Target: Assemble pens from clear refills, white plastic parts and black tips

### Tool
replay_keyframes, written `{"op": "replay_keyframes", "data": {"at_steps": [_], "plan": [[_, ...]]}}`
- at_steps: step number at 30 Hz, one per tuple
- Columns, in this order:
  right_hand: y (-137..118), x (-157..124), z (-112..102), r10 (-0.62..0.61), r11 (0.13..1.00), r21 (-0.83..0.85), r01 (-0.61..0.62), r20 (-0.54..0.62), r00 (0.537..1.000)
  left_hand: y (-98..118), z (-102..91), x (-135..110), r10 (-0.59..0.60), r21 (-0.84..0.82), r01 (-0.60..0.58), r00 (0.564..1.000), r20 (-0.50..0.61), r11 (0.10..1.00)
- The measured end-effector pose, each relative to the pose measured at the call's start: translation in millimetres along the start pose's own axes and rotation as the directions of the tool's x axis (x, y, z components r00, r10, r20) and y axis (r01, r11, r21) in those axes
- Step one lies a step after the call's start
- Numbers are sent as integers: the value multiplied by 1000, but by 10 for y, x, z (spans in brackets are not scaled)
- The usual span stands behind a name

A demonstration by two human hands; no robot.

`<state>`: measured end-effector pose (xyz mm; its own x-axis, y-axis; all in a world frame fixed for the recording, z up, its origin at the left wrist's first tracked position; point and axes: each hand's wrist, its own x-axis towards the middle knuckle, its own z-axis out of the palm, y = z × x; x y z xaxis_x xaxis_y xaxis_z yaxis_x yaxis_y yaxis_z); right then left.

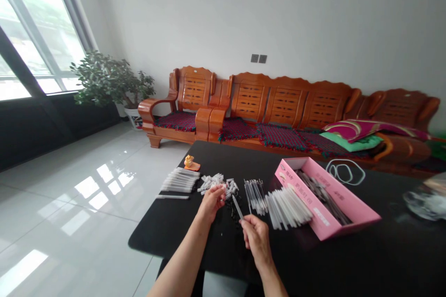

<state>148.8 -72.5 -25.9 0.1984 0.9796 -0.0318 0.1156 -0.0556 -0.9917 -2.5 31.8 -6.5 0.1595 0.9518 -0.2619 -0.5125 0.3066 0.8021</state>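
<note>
Tube pinched in the right hand, over the desk! The left hand curls at the small white pieces; whether it grips one, I can't tell. Looks like a fitting step, next calling for careful lining-up.

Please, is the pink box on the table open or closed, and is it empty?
The pink box is open and not empty: no lid covers its top, and dark, thin pieces show inside.
</note>
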Motion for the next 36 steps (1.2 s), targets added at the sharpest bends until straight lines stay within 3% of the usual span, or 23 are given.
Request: {"op": "replay_keyframes", "data": {"at_steps": [5,21,29,36], "plan": [[-255,-69,38,-200,965,-177,193,-24,980,-18,41,-65,-7,-75,7,1000,-4,997],[-352,-56,83,-247,927,-308,213,-76,966,-125,159,-204,104,23,-104,995,16,994],[-339,-68,108,-349,857,-419,301,-42,936,-161,127,-181,214,89,-210,976,-45,974],[-447,-105,159,-372,843,-430,324,-30,928,-208,226,-214,275,19,-275,957,-91,961]]}}
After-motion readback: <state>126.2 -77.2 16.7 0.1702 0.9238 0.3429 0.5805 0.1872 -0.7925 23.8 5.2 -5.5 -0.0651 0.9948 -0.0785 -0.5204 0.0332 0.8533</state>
